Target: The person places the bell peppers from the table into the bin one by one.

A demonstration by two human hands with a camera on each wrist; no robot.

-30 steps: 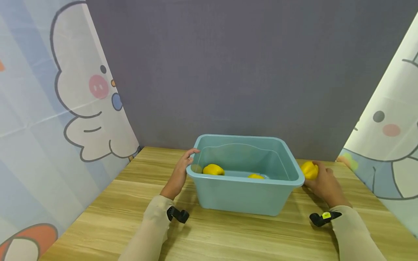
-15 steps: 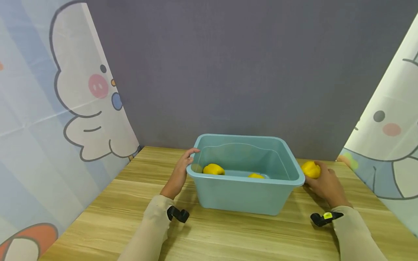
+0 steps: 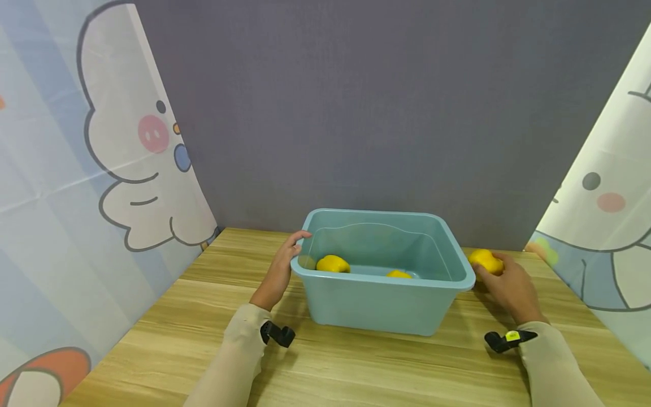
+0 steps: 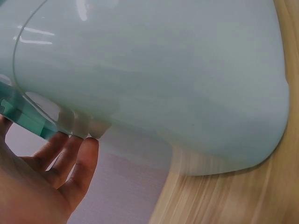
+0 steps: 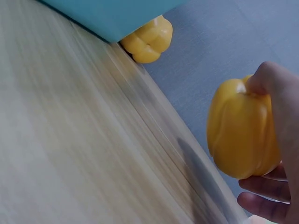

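Yellow pepper (image 5: 240, 133) in curled right fingers (image 5: 264, 206), left fingers (image 4: 84, 165) touching bin (image 3: 371, 308)

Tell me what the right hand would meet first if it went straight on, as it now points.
Beyond the yellow pepper it holds, the right hand would probably meet the grey wall; the blue box stands close at its left, and depth is unclear.
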